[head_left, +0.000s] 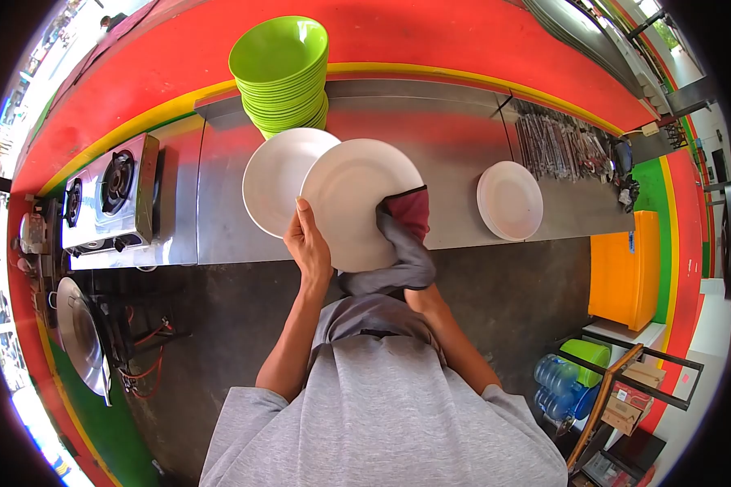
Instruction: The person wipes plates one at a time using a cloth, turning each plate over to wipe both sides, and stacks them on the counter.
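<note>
My left hand (309, 247) grips a round white plate (357, 203) by its left edge, thumb on the upper face. At the plate's right rim, a dark grey and maroon cloth (406, 235) is bunched around my right hand (419, 299). The cloth hides those fingers; only the wrist side shows. Partly behind the held plate, another white plate (276, 183) rests on the steel counter (455, 122). A tall stack of green bowls (284, 81) stands just beyond it. Further right on the counter lies a small stack of white plates (510, 201).
A two-burner gas stove (114, 191) occupies the counter's left end. Wrapped cutlery (556, 146) lies at the far right. Below that end are an orange cabinet (624, 268) and blue water bottles (556, 385). A large metal wok (83, 337) stands lower left.
</note>
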A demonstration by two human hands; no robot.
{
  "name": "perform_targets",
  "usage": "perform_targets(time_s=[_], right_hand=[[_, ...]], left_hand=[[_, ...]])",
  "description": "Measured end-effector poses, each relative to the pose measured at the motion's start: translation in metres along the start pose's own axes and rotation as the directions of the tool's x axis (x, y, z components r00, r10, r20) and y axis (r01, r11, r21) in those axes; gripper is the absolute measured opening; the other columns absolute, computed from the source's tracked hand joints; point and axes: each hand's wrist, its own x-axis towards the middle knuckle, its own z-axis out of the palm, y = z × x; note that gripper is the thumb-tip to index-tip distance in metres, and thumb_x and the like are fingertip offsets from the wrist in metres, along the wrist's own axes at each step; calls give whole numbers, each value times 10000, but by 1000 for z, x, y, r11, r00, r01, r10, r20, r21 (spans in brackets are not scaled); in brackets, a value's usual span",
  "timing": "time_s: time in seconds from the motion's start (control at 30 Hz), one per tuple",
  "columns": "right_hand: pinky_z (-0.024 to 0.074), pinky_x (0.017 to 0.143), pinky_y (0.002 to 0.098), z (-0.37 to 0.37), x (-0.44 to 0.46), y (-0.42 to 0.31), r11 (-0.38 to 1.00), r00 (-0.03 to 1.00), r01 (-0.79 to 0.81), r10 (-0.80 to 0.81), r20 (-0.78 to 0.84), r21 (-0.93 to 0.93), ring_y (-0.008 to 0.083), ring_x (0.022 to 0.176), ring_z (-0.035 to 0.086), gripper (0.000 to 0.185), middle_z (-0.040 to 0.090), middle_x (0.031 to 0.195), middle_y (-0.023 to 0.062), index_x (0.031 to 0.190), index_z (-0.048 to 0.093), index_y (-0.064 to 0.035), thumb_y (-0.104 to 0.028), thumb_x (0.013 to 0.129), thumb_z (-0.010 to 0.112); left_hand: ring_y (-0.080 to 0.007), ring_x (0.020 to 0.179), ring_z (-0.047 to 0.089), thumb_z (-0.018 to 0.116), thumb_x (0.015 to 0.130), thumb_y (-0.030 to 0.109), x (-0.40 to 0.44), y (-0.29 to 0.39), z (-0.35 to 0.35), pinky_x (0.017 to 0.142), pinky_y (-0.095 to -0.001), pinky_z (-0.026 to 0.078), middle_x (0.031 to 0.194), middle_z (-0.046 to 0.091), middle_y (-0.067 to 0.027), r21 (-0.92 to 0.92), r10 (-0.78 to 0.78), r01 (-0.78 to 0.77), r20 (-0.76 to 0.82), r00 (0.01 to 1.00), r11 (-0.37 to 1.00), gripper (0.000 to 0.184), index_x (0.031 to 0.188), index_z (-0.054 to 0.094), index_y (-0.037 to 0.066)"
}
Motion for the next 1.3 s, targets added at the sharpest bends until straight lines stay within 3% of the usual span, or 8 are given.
perform_targets(time_s=[0.13,0.23,0.43,0.63,0.8,0.93,1.17,1.3], right_hand=[[400,1111,449,-15,-27,57,529,918,207,186,-350,823,287,1269,538,490,576,1361,118,1387,495,-37,-347,1007,486],[367,1139,474,-47,-7,28,213,882,287,322,-344,934,298,1310,507,560,542,1418,120,1408,495,-64,-452,1018,394],[394,1133,466,-64,8,38,352,860,380,205,-467,855,292,1298,516,573,554,1394,133,1391,493,-13,-436,1016,395],[488,869,379,-59,30,46,846,785,517,-406,-469,134,224,967,576,325,560,1108,110,1155,470,-12,-292,998,520],[462,714,355,-72,50,47,664,826,502,-179,-534,554,186,770,514,338,499,865,54,889,432,-72,-382,1015,477],[348,575,322,-82,66,17,548,887,220,231,-399,807,159,602,342,535,335,665,4,703,333,-125,-541,1040,321],[469,948,371,-80,65,24,533,665,212,536,-520,819,206,1019,591,483,625,1074,50,1096,595,-71,-500,1048,379],[410,1074,418,-87,41,68,541,791,397,208,-575,741,232,1187,549,417,587,1269,91,1301,533,-41,-361,1052,440]], left_hand=[[-121,804,644,522,1027,483,6,7,-1,701,-283,538,938,694,-65,-44,-20,22,47,999,999,551,1112,666,-42],[-161,868,676,500,1040,459,10,11,-1,743,-302,571,1023,689,-91,-140,-71,89,126,989,986,543,1194,619,-49],[-241,1134,623,442,1069,326,1,33,9,919,-366,551,1283,598,-140,-140,-226,293,364,903,946,456,1397,486,12],[-267,1342,469,394,1075,324,-13,50,23,1090,-391,414,1471,453,-166,-13,-291,377,609,738,926,528,1532,325,70],[-287,1494,240,347,1039,534,-24,47,31,1209,-403,184,1588,291,-200,-2,-182,269,730,659,963,711,1533,313,23],[-298,1393,415,265,1032,620,-29,28,36,1155,-415,297,1496,430,-216,67,284,-418,636,717,906,770,1411,484,-13],[-123,891,636,337,1069,521,-10,-24,1,793,-261,497,1013,696,-70,297,-32,-180,590,807,938,630,1163,639,-24],[-95,834,633,388,1073,481,-14,-7,29,717,-258,515,968,698,-54,-70,-33,64,371,928,996,573,1132,642,-29]])
